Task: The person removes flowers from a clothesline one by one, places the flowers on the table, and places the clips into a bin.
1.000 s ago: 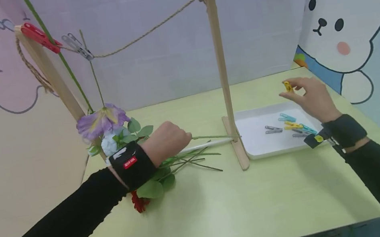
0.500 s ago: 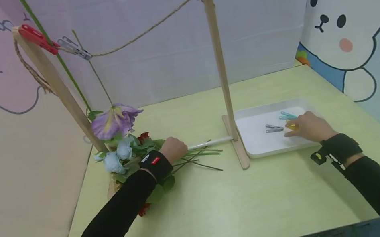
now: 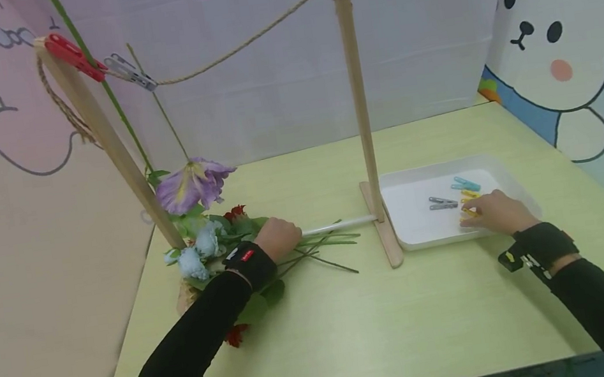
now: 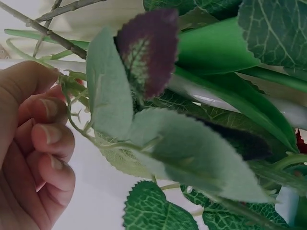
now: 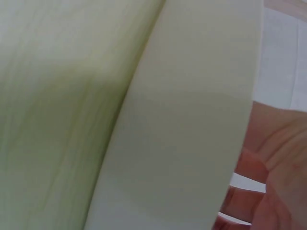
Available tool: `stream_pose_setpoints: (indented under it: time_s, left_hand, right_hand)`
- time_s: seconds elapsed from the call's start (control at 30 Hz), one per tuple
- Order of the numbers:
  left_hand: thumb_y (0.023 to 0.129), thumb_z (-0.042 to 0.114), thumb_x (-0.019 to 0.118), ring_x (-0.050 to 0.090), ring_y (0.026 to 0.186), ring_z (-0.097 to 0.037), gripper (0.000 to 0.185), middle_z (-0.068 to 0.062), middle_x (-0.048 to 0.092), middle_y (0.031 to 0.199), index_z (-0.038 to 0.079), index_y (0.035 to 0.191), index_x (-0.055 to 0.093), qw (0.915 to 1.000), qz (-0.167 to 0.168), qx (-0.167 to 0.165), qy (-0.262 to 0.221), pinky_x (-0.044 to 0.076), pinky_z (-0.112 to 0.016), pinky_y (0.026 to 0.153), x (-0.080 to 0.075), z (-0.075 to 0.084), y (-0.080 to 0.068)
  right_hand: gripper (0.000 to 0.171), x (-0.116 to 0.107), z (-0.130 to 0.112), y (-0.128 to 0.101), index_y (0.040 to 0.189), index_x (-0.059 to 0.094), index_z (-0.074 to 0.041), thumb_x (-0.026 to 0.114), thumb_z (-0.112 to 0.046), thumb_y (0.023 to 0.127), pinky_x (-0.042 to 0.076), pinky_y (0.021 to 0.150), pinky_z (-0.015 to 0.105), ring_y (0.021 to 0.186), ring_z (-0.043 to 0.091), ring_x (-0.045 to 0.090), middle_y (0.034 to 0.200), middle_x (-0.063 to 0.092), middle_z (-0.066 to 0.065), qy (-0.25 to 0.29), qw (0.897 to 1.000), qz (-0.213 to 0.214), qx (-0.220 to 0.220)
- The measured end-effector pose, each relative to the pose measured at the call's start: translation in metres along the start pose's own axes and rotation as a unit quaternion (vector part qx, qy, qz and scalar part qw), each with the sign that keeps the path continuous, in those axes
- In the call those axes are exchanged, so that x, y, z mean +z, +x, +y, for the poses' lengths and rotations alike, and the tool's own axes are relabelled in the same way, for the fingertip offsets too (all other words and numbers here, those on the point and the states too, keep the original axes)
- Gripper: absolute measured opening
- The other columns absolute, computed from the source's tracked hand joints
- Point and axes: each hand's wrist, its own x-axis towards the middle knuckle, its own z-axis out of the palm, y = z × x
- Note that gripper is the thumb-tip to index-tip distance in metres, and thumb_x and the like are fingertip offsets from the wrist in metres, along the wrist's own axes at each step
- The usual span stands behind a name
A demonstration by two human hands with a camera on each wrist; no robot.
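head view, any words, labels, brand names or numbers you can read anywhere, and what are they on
Nothing can be read.
Left wristband: a small red label with white marks, too small and blurred to read.
Right wristband: a yellow dot on its tab, no letters to make out.
Wall panels: cartoon drawings only, no text.
White tray and the clothespins in it: no print visible.

Staged craft booth: cartoon-bear panels [image 3: 559, 36] around a green table [image 3: 356, 329].
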Motion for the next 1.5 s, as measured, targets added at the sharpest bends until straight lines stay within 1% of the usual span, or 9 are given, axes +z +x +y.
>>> stream_pose_setpoints:
  time_s: [0.17,0.63,0.9,1.03,1.13,1.2,1.27,1.4,1.5]
  left_hand:
    - [0.086,0.004,0.056,0.029,0.049,-0.007,0.031,0.006,0.032,0.051,0.013,0.058,0.049,0.9999,0.012,-0.012,-0.001,0.037,-0.027,0.044,0.004,0.000,-0.001]
    - [0.092,0.014,0.051,0.032,0.048,-0.008,0.030,0.004,0.032,0.053,0.012,0.062,0.045,0.9972,-0.010,-0.045,-0.059,0.027,-0.026,0.042,-0.002,0.005,-0.004]
    - [0.089,0.025,0.058,0.034,0.046,-0.009,0.029,0.004,0.036,0.052,0.012,0.064,0.051,0.9955,0.003,-0.041,-0.085,0.025,-0.026,0.042,-0.004,0.006,-0.006]
    - [0.089,0.028,0.057,0.031,0.047,-0.009,0.030,0.005,0.033,0.053,0.012,0.066,0.049,0.9937,-0.001,-0.041,-0.105,0.023,-0.025,0.043,-0.007,0.007,-0.009]
    - [0.090,0.029,0.058,0.029,0.047,-0.009,0.030,0.004,0.033,0.054,0.012,0.067,0.049,0.9915,0.002,-0.049,-0.121,0.021,-0.024,0.044,-0.010,0.010,-0.016]
    - [0.089,0.031,0.059,0.030,0.046,-0.009,0.028,0.005,0.035,0.053,0.012,0.070,0.051,0.9900,0.019,-0.057,-0.128,0.021,-0.024,0.044,-0.013,0.013,-0.023]
    - [0.089,0.034,0.059,0.031,0.044,-0.007,0.026,0.006,0.038,0.052,0.014,0.073,0.053,0.9883,0.047,-0.064,-0.130,0.019,-0.023,0.043,-0.018,0.017,-0.031]
    - [0.089,0.037,0.058,0.035,0.040,-0.006,0.022,0.006,0.047,0.051,0.016,0.088,0.062,0.9783,0.120,-0.082,-0.147,0.017,-0.020,0.041,-0.030,0.022,-0.054]
    - [0.088,0.036,0.059,0.033,0.040,-0.006,0.024,0.006,0.048,0.051,0.017,0.101,0.066,0.9669,0.166,-0.113,-0.158,0.014,-0.021,0.043,-0.037,0.016,-0.072]
  right_hand:
    - [0.046,0.004,-0.001,0.000,0.112,0.062,0.003,0.065,-0.032,0.083,0.035,0.054,0.027,0.067,0.017,0.047,0.079,0.062,0.009,0.039,0.999,-0.009,0.013]
    - [0.045,0.009,0.001,-0.003,0.109,0.064,0.004,0.064,-0.033,0.083,0.041,0.057,0.030,0.072,0.020,0.055,0.084,0.065,0.013,0.048,0.998,0.026,0.024]
    - [0.051,0.007,0.006,-0.008,0.114,0.060,0.006,0.062,-0.036,0.085,0.047,0.069,0.045,0.087,0.036,0.060,0.097,0.065,0.025,0.065,0.996,0.038,0.040]
    - [0.047,0.007,0.003,-0.014,0.113,0.060,0.008,0.062,-0.031,0.086,0.045,0.072,0.049,0.089,0.038,0.059,0.096,0.065,0.024,0.072,0.994,0.070,0.034]
    - [0.037,0.009,-0.003,-0.016,0.108,0.063,0.008,0.062,-0.022,0.087,0.044,0.073,0.051,0.089,0.039,0.058,0.094,0.066,0.025,0.074,0.987,0.144,0.017]
    - [0.029,0.012,-0.011,-0.018,0.105,0.064,0.007,0.062,-0.016,0.086,0.043,0.074,0.051,0.088,0.040,0.058,0.091,0.066,0.024,0.084,0.970,0.227,0.010]
    - [0.023,0.014,-0.020,-0.020,0.102,0.066,0.006,0.063,-0.009,0.084,0.042,0.074,0.045,0.087,0.039,0.058,0.088,0.066,0.024,0.101,0.939,0.329,-0.001]
    - [0.017,0.007,-0.047,-0.023,0.094,0.067,0.006,0.066,-0.001,0.079,0.037,0.077,0.018,0.081,0.024,0.058,0.079,0.064,0.023,0.153,0.847,0.508,-0.042]
    - [0.016,-0.011,-0.075,-0.018,0.092,0.067,0.008,0.065,-0.001,0.078,0.032,0.082,0.006,0.081,0.000,0.054,0.078,0.063,0.025,0.200,0.792,0.569,-0.091]
